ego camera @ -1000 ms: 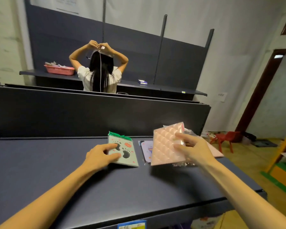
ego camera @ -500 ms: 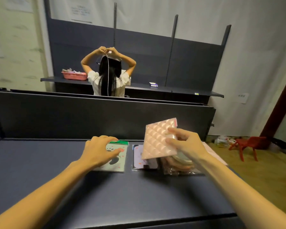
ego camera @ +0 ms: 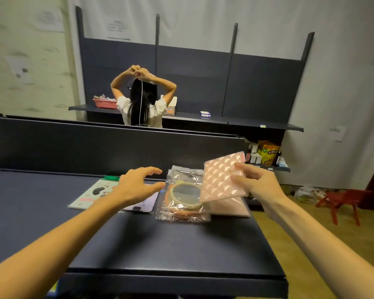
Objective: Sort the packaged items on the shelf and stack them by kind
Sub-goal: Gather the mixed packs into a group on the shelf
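Note:
My right hand (ego camera: 254,184) holds a pink quilted package (ego camera: 221,179) tilted up above the dark shelf (ego camera: 171,244). Under it lies a second pink flat package (ego camera: 229,209). Beside that sits a clear bag with a round mirror (ego camera: 183,198). My left hand (ego camera: 136,184) hovers open, fingers spread, just left of the clear bag, above a purple-white flat package (ego camera: 141,205). A pale green card package with paw cut-outs (ego camera: 93,194) lies flat further left, free of my hand.
A dark divider panel (ego camera: 95,145) rises behind the shelf. Beyond it a person (ego camera: 141,104) faces another shelf unit with a pink basket (ego camera: 105,103) and small boxes. A red chair (ego camera: 341,200) stands on the floor at right.
My left hand has lifted off the green card package and moved right toward the clear bag. My right hand has raised the pink quilted package, uncovering the mirror bag.

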`<move>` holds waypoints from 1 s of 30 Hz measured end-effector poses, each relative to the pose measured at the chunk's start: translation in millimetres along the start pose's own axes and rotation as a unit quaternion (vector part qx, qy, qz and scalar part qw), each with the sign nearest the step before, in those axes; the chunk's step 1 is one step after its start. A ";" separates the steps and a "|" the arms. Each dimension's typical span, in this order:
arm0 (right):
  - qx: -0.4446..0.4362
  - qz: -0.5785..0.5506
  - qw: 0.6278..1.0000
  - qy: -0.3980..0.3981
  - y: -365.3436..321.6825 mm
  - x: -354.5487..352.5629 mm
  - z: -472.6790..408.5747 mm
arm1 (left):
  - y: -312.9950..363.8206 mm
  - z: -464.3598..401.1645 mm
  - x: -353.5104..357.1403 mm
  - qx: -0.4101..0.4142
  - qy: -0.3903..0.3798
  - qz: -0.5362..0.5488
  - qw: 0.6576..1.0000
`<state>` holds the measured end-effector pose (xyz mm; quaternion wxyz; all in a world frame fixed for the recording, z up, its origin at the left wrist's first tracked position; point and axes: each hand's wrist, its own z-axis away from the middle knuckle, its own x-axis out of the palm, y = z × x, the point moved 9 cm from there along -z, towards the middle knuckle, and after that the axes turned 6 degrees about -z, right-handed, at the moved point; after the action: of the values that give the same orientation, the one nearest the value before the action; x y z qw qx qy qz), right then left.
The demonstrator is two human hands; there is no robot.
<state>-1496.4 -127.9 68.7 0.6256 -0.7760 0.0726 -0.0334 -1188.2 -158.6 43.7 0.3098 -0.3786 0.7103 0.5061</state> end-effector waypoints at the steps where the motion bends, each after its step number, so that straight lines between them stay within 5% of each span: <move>1: 0.001 0.003 1.000 -0.001 3.9 -12.0 -1.4 | 9.5 3.3 2.7 0.003 0.004 -0.008 1.000; 20: 0.056 0.066 0.994 -0.069 85.2 -42.5 -51.4 | 43.9 25.5 25.7 -0.034 0.045 -0.062 0.996; 30: -0.048 0.328 0.939 -0.092 84.8 -35.7 -60.9 | 39.5 17.7 26.6 -0.059 0.053 -0.064 0.995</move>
<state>-1546.4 -198.8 0.5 0.5677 -0.7383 0.2667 0.2481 -1234.7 -139.7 35.7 0.2804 -0.4669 0.6690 0.5058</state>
